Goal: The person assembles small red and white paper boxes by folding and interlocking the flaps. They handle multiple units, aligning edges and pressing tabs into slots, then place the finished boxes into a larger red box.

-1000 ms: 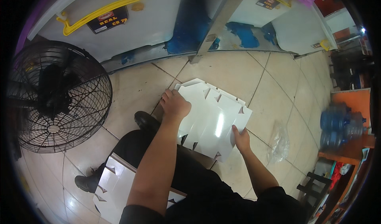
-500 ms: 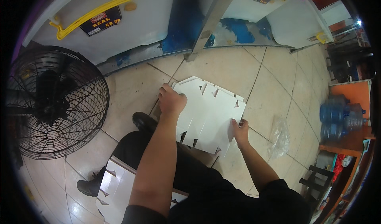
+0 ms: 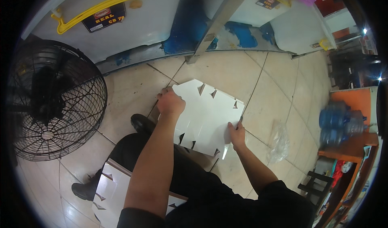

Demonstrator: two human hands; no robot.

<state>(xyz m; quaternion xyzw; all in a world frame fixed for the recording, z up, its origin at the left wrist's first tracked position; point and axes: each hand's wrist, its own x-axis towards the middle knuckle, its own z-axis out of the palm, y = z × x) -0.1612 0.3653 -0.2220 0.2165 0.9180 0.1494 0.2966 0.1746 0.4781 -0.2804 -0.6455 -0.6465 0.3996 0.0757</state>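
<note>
A small stack of white flat sheets [image 3: 204, 117], like cardboard with notches cut along two edges, is held in front of me above the tiled floor. My left hand [image 3: 171, 102] grips its left edge with the fingers curled over it. At the opposite edge, my right hand [image 3: 237, 135] pinches the sheets, thumb on top and fingers mostly hidden beneath. Similar white notched sheets [image 3: 111, 189] lie at my lap under my left forearm, partly covered by it.
A black caged fan [image 3: 56, 102] stands at the left. Large white bins with yellow handles [image 3: 97, 9] line the far side on a metal-legged rack [image 3: 210, 38]. A clear plastic bag [image 3: 279, 143] lies on the floor at right, near blue water jugs [image 3: 335, 119] and a black stool [image 3: 315, 187].
The sheets in my hands sit more evenly over one another, with less of the lower ones showing at the far edge. The whole view has shifted slightly.
</note>
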